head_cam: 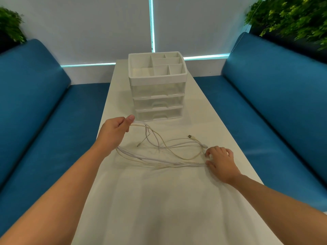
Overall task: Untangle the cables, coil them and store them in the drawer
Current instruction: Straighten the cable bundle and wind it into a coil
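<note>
Cables (pixel 164 151) lie tangled on the bench (pixel 159 200), in front of the drawer unit (pixel 157 96), whose drawers are all closed. I have my left hand (pixel 113 131) pinching a bunch of strands and raised off the surface, probably so the loops hang apart. My right hand (pixel 221 160) grips the other end low on the bench, likely as an anchor.

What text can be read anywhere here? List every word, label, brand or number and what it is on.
None can be read.
Drawer unit: plain white and clear plastic, no label showing.
Cables: no print visible; the plug is too small to show any marking.
Table, blue seats and wall: no signs or writing.
</note>
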Available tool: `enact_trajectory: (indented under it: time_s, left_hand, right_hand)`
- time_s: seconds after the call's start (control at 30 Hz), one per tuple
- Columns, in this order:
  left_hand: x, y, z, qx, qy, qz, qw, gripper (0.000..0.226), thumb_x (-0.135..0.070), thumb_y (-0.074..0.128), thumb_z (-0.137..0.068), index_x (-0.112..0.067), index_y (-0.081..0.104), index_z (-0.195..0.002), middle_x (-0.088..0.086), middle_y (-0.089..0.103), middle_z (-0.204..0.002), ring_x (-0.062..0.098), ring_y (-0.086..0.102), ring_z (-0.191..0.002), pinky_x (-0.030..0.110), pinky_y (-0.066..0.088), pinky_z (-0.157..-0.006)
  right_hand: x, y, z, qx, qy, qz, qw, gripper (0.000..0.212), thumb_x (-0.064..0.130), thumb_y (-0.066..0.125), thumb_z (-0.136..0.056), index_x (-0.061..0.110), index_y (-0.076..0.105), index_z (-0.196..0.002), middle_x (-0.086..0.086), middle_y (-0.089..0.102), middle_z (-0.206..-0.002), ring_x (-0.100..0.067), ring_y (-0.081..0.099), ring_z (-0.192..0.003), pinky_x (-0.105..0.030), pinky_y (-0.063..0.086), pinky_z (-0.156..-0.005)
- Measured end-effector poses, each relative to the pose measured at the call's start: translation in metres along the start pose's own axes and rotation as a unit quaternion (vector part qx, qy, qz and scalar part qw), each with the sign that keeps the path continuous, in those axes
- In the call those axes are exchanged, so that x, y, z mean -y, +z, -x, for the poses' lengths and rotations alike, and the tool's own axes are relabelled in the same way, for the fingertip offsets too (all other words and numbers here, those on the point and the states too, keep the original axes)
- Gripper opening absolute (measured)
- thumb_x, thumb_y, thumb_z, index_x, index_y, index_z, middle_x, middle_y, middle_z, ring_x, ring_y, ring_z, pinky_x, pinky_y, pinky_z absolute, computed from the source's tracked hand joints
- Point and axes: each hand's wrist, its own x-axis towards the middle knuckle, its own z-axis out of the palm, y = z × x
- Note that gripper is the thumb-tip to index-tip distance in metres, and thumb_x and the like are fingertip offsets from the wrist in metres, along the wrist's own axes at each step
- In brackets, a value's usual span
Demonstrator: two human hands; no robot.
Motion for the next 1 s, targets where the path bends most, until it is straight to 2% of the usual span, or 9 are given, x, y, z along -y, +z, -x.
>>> enact_trajectory:
  time_s: [0.1, 0.23, 0.3, 0.4, 0.53, 0.6, 0.7, 0.83, 1.0]
  left_hand:
    - [0.001, 0.003, 0.006, 0.003, 0.006, 0.005, 1.0, 0.054, -0.053, 0.05, -0.094, -0.008, 0.05, -0.066, -0.002, 0.033, -0.051, 0.012, 0.028, -0.046, 0.027, 0.025, -0.048]
    - [0.006, 0.005, 0.012, 0.017, 0.015, 0.018, 1.0, 0.052, -0.053, 0.051, -0.094, -0.009, 0.052, -0.066, -0.011, 0.031, -0.041, 0.006, 0.028, -0.038, 0.019, 0.024, -0.042]
    - [0.009, 0.006, 0.015, 0.025, 0.024, 0.029, 0.999, 0.052, -0.052, 0.052, -0.094, -0.008, 0.054, -0.066, -0.012, 0.031, -0.039, 0.005, 0.028, -0.037, 0.015, 0.024, -0.04]
    - [0.011, 0.007, 0.02, 0.039, 0.035, 0.047, 0.997, 0.049, -0.049, 0.051, -0.095, -0.007, 0.059, -0.069, -0.013, 0.037, -0.04, 0.004, 0.032, -0.039, 0.015, 0.026, -0.042]
    - [0.017, 0.004, 0.024, 0.056, 0.025, 0.069, 0.996, 0.043, -0.041, 0.05, -0.098, -0.006, 0.065, -0.078, -0.022, 0.054, -0.048, -0.005, 0.047, -0.045, 0.014, 0.033, -0.05]
    - [0.024, 0.003, 0.025, 0.073, 0.012, 0.086, 0.994, 0.044, -0.044, 0.049, -0.098, -0.008, 0.066, -0.081, -0.017, 0.048, -0.047, -0.001, 0.043, -0.046, 0.018, 0.032, -0.051]
    - [0.034, 0.003, 0.021, 0.12, -0.021, 0.133, 0.984, 0.046, -0.047, 0.045, -0.1, -0.011, 0.069, -0.086, -0.01, 0.034, -0.056, 0.004, 0.03, -0.048, 0.023, 0.025, -0.051]
    - [0.036, 0.01, 0.018, 0.139, 0.001, 0.124, 0.983, 0.031, -0.032, 0.051, -0.1, -0.015, 0.072, -0.087, -0.011, 0.037, -0.056, 0.003, 0.033, -0.05, 0.017, 0.028, -0.049]
    - [0.033, 0.017, 0.013, 0.119, 0.027, 0.111, 0.986, 0.026, -0.034, 0.055, -0.098, -0.017, 0.072, -0.087, -0.014, 0.054, -0.064, -0.001, 0.042, -0.058, 0.016, 0.035, -0.059]
  right_hand:
    - [0.037, -0.02, -0.02, -0.03, -0.021, -0.079, 0.996, 0.025, 0.015, 0.059, -0.082, 0.023, 0.054, -0.105, 0.012, 0.052, -0.104, -0.014, 0.05, -0.101, -0.034, 0.021, -0.105]
    - [0.118, -0.057, -0.054, -0.063, -0.095, -0.25, 0.961, 0.017, 0.023, 0.065, -0.088, 0.02, 0.056, -0.102, 0.008, 0.059, -0.102, -0.011, 0.056, -0.095, -0.024, 0.04, -0.082]
    - [0.163, -0.074, -0.066, -0.004, -0.131, -0.309, 0.942, 0.027, 0.037, 0.06, -0.092, 0.019, 0.058, -0.113, 0.007, 0.061, -0.113, -0.009, 0.055, -0.104, -0.018, 0.042, -0.084]
    - [0.209, -0.086, -0.081, 0.157, -0.161, -0.324, 0.919, 0.04, 0.046, 0.043, -0.098, 0.02, 0.055, -0.127, 0.005, 0.057, -0.129, -0.01, 0.052, -0.117, -0.024, 0.039, -0.099]
    - [0.215, -0.084, -0.092, 0.324, -0.187, -0.348, 0.86, 0.038, 0.043, 0.037, -0.102, 0.024, 0.069, -0.1, 0.0, 0.065, -0.099, -0.014, 0.059, -0.087, -0.028, 0.046, -0.091]
    - [0.206, -0.081, -0.098, 0.324, -0.171, -0.346, 0.864, 0.035, 0.041, 0.043, -0.1, 0.024, 0.07, -0.085, -0.003, 0.065, -0.085, -0.016, 0.058, -0.079, -0.034, 0.046, -0.086]
    - [0.195, -0.077, -0.105, 0.291, -0.171, -0.327, 0.883, 0.02, 0.026, 0.058, -0.095, 0.009, 0.069, -0.092, 0.001, 0.06, -0.071, -0.012, 0.052, -0.066, -0.028, 0.043, -0.07]
    - [0.19, -0.077, -0.109, 0.218, -0.205, -0.233, 0.925, 0.016, 0.033, 0.061, -0.093, 0.019, 0.066, -0.086, 0.008, 0.058, -0.069, -0.001, 0.046, -0.058, -0.021, 0.038, -0.061]
    - [0.183, -0.079, -0.112, 0.151, -0.221, -0.068, 0.961, 0.048, 0.057, 0.046, -0.093, 0.014, 0.052, -0.072, 0.005, 0.046, -0.06, -0.013, 0.041, -0.058, -0.031, 0.034, -0.059]
